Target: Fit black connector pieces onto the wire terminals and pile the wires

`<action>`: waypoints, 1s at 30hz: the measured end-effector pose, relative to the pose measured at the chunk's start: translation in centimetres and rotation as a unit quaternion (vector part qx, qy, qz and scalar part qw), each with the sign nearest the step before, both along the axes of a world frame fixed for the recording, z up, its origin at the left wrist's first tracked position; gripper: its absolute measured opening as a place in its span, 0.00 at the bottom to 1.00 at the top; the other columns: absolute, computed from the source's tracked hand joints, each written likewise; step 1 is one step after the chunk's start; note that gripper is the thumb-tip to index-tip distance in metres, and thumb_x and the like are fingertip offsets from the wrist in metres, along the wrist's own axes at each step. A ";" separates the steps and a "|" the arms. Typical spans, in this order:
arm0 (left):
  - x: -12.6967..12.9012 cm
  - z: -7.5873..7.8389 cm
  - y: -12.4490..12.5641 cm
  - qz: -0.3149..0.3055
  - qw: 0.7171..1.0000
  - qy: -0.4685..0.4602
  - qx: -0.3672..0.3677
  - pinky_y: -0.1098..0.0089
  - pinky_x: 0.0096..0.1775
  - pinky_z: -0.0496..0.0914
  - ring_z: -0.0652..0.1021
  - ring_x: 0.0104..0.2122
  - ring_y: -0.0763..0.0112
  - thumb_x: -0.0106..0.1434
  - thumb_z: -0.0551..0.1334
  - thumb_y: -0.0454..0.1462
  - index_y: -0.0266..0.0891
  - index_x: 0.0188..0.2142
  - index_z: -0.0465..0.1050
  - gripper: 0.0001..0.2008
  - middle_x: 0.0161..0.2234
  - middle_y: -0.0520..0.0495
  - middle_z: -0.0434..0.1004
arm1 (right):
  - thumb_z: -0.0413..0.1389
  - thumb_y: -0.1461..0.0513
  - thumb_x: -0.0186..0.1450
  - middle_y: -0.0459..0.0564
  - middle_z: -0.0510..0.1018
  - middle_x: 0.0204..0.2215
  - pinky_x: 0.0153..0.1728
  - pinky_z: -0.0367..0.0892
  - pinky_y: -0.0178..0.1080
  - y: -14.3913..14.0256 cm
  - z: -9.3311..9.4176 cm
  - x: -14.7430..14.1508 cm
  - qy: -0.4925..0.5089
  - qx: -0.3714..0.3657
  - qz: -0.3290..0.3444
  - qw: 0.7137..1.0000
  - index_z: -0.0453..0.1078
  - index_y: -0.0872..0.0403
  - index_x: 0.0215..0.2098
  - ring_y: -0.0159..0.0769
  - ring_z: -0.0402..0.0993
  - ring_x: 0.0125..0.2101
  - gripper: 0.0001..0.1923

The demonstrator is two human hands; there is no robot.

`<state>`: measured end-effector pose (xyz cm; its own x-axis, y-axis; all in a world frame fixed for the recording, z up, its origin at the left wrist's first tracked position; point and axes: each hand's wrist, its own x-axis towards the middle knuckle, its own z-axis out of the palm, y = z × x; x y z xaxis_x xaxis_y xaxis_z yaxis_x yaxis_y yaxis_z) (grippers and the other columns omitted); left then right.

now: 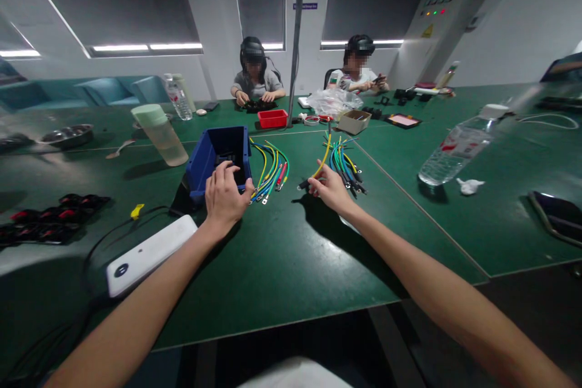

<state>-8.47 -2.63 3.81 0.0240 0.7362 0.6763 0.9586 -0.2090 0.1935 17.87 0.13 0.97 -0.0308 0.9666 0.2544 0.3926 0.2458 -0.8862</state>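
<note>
Head-worn view, forward and down over green table (282, 267).

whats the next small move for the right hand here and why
Probably lift the yellow wire clear of the right bundle. The right hand already pinches its near end, yet the rest lies among the other wires. The left hand rests on the blue bin rim, seemingly steadying it.
</note>
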 end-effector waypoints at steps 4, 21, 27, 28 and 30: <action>-0.4 -0.3 0.5 0.033 0.995 0.068 -0.065 0.56 0.47 0.61 0.69 0.51 0.49 0.62 0.50 0.49 0.32 0.46 0.71 0.25 0.54 0.33 0.67 | 0.53 0.63 0.61 0.47 0.73 0.27 0.22 0.68 0.32 0.7 0.3 0.9 -0.014 -0.018 -0.013 1.000 0.54 0.61 0.61 0.32 0.74 0.23 0.30; -0.4 0.9 0.5 0.089 0.952 0.163 -0.245 0.62 0.32 0.64 0.78 0.33 0.50 0.62 0.35 0.57 0.35 0.33 0.76 0.38 0.31 0.34 0.78 | 0.56 0.64 0.59 0.49 0.77 0.26 0.23 0.67 0.30 2.1 1.0 3.6 -0.093 -0.046 -0.043 0.994 0.69 0.60 0.46 0.32 0.75 0.22 0.17; -0.3 1.1 0.4 0.082 0.953 0.159 -0.247 0.62 0.33 0.64 0.78 0.34 0.50 0.62 0.36 0.57 0.35 0.34 0.77 0.38 0.32 0.35 0.79 | 0.56 0.65 0.58 0.49 0.77 0.24 0.23 0.68 0.30 2.3 1.5 4.6 -0.096 -0.070 -0.062 0.991 0.70 0.61 0.45 0.32 0.75 0.22 0.15; -0.4 1.0 0.5 0.082 0.953 0.157 -0.244 0.62 0.33 0.64 0.78 0.34 0.50 0.62 0.36 0.57 0.36 0.34 0.77 0.38 0.32 0.35 0.79 | 0.55 0.66 0.58 0.49 0.77 0.23 0.23 0.67 0.30 2.3 1.7 4.7 -0.104 -0.072 -0.064 0.990 0.70 0.61 0.44 0.32 0.75 0.22 0.15; -0.5 0.9 0.6 0.081 0.955 0.155 -0.242 0.62 0.33 0.64 0.78 0.34 0.50 0.62 0.35 0.57 0.37 0.33 0.78 0.38 0.32 0.35 0.79 | 0.55 0.66 0.58 0.49 0.77 0.23 0.24 0.67 0.30 2.2 2.1 4.9 -0.127 -0.074 -0.071 0.987 0.71 0.61 0.42 0.32 0.75 0.22 0.13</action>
<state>-8.93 -2.06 4.72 0.0270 0.9714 0.2358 0.9977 -0.0114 -0.0673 22.79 2.30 3.03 0.0631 0.9918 0.1111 0.6278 0.0471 -0.7769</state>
